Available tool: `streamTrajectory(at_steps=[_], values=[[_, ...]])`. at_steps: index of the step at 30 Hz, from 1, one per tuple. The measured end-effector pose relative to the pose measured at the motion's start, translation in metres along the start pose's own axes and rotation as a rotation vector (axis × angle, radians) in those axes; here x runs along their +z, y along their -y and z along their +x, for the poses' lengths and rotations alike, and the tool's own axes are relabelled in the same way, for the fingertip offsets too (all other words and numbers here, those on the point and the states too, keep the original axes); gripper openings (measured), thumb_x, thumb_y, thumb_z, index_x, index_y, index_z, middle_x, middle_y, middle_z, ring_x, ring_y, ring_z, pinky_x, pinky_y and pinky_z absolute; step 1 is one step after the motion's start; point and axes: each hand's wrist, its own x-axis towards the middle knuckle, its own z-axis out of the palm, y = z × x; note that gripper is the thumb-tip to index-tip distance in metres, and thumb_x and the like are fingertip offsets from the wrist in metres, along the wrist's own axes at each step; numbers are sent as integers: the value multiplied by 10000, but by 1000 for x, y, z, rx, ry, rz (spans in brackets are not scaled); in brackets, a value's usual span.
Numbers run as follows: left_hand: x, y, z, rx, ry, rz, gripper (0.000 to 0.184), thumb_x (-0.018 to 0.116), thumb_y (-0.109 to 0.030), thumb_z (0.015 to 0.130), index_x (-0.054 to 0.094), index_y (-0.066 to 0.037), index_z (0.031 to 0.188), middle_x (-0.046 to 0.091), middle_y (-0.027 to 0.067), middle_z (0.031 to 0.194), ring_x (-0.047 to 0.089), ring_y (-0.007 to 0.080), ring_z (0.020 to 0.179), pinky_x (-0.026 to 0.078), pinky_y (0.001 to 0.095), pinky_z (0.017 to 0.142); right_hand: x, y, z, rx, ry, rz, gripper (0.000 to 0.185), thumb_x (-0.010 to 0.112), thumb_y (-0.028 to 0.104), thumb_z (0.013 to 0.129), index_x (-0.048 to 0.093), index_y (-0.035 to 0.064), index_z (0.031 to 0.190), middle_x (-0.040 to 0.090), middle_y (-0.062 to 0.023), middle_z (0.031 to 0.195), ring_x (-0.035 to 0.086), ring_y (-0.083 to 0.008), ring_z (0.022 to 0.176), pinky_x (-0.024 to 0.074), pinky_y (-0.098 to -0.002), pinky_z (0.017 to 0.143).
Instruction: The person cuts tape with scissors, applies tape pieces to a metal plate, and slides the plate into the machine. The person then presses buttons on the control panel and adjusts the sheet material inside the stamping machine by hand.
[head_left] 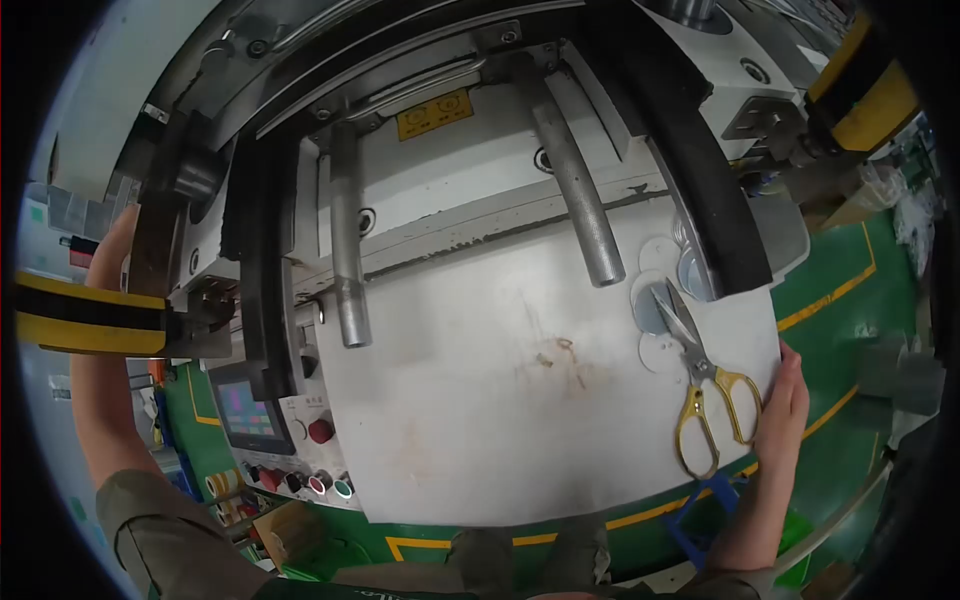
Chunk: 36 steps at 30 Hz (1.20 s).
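At the right edge of the white work surface [450, 420], my right hand [782, 405] rests with its fingers against the edge, beside the gold-handled scissors [700, 370]. The scissors lie with their blades over several round discs [650, 305]. My left arm reaches up along the machine's left side, behind a yellow and black striped bar [95, 315]. Only part of my left hand [122, 235] shows by the machine; its fingers are hidden.
Two metal rods [575, 180] jut over the surface between black padded bars [715, 190]. A control panel with a screen [246, 408] and buttons stands at the left. Another striped bar [865, 90] is at upper right. Green floor [830, 290] with yellow lines surrounds the machine.
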Motion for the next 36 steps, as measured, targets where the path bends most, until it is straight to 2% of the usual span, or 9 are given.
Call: streamTrajectory(at_steps=[3,4,7,12,16,24,28,30,36], values=[[-2,-18,-9,-16,-39,53,679,387,-569,995,573,13,1291,614,257,1235,566,398,1185,421,421,999,-1,6,-2,35,-15,-99,542,318,354,1085,589,-93,1228,667,-214,1088,616,-246,1022,454,-340,934],[-4,-19,-9,-22,-48,73,676,388,-566,995,570,13,1293,611,257,1239,563,398,1188,420,421,1002,4,8,-5,16,-119,-201,519,338,347,1083,614,-93,1089,647,-183,922,586,-229,855,461,-339,810],[-10,-22,-12,-34,-76,121,668,389,-557,998,563,12,1300,603,255,1251,554,399,1198,415,422,1009,9,13,-6,-17,-182,-230,505,363,352,1080,492,-46,796,441,-107,691,376,-187,661,346,-341,620],[0,-22,-14,-50,-107,174,654,391,-542,1002,552,11,1312,590,252,1272,539,399,1215,408,423,1020,7,13,-6,29,-163,-250,513,376,375,1073,522,-58,838,498,-131,739,423,-216,693,387,-340,670],[16,-21,-12,-57,-138,202,644,393,-530,1005,542,10,1322,579,250,1289,527,400,1228,402,424,1029,3,10,-6,-87,-106,-351,542,309,371,1076,614,-70,1153,592,-182,990,574,-277,930,439,-353,850],[44,-8,-7,-70,-219,242,623,397,-506,1012,524,8,1341,558,246,1322,504,401,1254,390,426,1047,4,5,-7,-100,-104,-300,580,284,396,1076,603,-81,1158,586,-179,992,571,-274,912,433,-349,827],[51,4,-18,-93,-258,259,614,398,-494,1015,515,7,1350,548,244,1339,492,401,1267,384,427,1057,4,3,-8,-8,-141,-236,568,340,425,1072,520,-75,872,516,-134,791,447,-215,743,388,-331,709],[53,9,-24,-104,-279,265,609,399,-488,1017,510,6,1355,542,242,1347,486,401,1274,381,427,1061,-2,2,-6,56,-76,-219,606,378,491,1056,595,-68,973,589,-92,856,493,-151,801,422,-299,754],[56,27,-37,-125,-356,269,596,402,-470,1022,496,5,1369,526,239,1372,468,402,1293,372,429,1075,3,13,-3,226,-124,-129,606,382,479,1056,553,-71,868,520,-110,764,437,-184,745,396,-317,706]])
